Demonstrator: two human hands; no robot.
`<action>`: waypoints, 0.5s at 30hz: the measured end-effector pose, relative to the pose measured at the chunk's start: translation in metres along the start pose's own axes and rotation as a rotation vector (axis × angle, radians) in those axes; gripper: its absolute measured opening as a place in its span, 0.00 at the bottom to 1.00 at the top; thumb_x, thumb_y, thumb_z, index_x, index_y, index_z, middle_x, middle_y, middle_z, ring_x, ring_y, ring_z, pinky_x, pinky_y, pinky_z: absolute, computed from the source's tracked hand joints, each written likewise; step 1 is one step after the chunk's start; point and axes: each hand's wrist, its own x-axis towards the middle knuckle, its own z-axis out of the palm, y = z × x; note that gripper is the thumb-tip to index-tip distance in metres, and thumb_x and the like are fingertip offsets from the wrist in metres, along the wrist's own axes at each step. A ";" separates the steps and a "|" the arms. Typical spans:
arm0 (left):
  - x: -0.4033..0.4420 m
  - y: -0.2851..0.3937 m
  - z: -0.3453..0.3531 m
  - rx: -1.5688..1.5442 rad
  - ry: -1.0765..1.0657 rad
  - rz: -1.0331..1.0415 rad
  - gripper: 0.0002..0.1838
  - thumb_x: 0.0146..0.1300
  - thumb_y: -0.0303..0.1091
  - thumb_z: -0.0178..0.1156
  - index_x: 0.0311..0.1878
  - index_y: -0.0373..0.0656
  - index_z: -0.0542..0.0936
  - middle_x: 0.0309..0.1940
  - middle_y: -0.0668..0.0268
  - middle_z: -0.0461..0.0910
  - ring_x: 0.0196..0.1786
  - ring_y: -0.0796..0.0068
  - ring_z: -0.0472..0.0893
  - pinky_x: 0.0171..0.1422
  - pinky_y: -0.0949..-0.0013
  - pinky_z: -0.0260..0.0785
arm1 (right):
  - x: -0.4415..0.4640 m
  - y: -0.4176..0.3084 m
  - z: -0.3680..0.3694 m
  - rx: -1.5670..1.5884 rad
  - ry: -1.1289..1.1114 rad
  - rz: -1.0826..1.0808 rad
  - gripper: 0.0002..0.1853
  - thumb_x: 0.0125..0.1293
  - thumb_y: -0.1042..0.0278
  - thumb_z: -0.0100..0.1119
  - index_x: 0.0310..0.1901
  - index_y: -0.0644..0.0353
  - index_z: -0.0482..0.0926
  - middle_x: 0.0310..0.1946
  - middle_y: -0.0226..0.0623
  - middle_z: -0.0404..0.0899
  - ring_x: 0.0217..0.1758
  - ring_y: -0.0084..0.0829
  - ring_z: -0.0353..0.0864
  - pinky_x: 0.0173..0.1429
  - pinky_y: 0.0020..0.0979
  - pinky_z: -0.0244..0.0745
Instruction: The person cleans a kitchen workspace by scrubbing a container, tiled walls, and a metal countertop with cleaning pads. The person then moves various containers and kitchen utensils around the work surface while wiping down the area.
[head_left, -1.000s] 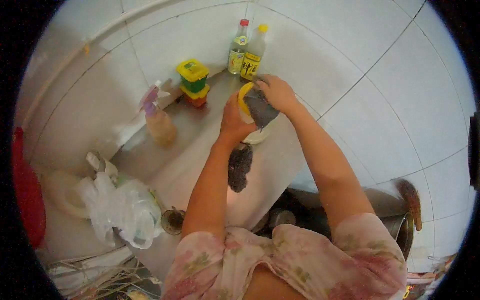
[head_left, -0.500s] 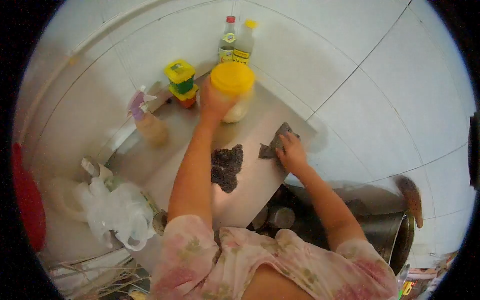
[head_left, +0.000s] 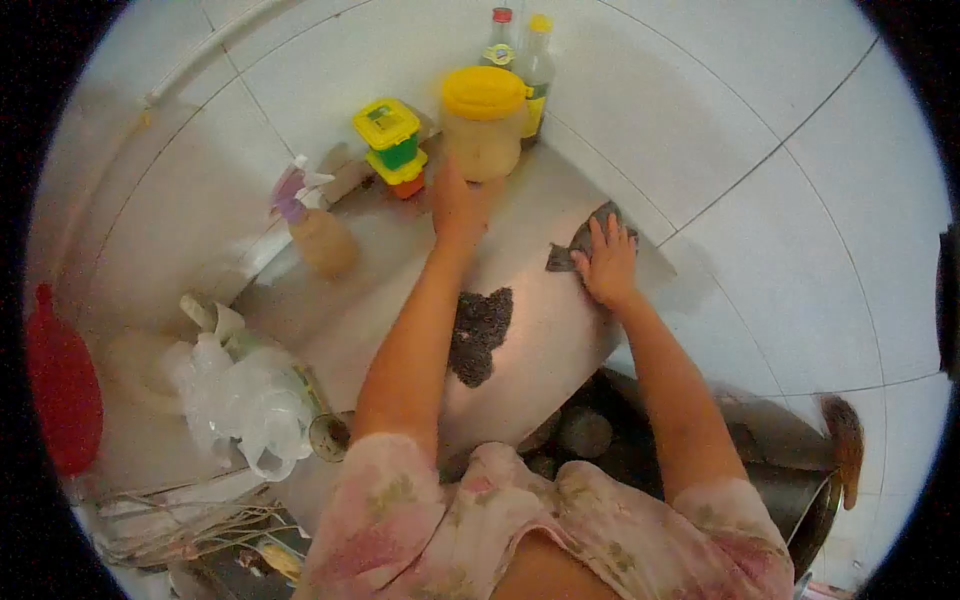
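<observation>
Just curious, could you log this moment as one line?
left hand: at yellow-lidded jar | right hand: spread on grey cloth | dark patch: on counter

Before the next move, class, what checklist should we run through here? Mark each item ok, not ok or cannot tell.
1. Yellow lid on the jar: ok; it covers the top.
2. Left hand gripping firmly: cannot tell; it is at the jar's lower part, but blurred.
3. Right hand on the grey cloth: ok; it lies spread over it.
4. Red-capped bottle and yellow-capped bottle fully visible: not ok; the jar hides part of each.
5. Counter clear: not ok; a dark patch lies on it.
</observation>
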 end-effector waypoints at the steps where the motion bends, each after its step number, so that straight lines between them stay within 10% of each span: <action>1: -0.018 0.004 -0.012 0.052 -0.053 0.044 0.32 0.49 0.42 0.65 0.56 0.36 0.69 0.51 0.50 0.73 0.56 0.48 0.70 0.61 0.55 0.61 | 0.008 -0.003 0.000 -0.004 -0.002 -0.012 0.36 0.61 0.46 0.54 0.66 0.58 0.61 0.68 0.57 0.52 0.70 0.60 0.51 0.69 0.58 0.45; 10: 0.094 0.033 -0.008 0.256 0.044 0.436 0.41 0.49 0.53 0.67 0.63 0.38 0.66 0.63 0.49 0.66 0.67 0.53 0.63 0.69 0.53 0.56 | 0.025 -0.003 -0.007 0.058 -0.092 -0.081 0.31 0.61 0.51 0.55 0.64 0.53 0.64 0.68 0.52 0.54 0.70 0.58 0.53 0.70 0.57 0.46; 15: 0.168 0.046 0.023 0.627 -0.324 0.280 0.52 0.37 0.68 0.67 0.63 0.46 0.66 0.60 0.53 0.67 0.64 0.48 0.64 0.64 0.52 0.62 | -0.009 0.012 -0.011 0.118 -0.065 -0.153 0.30 0.59 0.55 0.56 0.63 0.52 0.66 0.69 0.49 0.55 0.70 0.54 0.54 0.70 0.56 0.47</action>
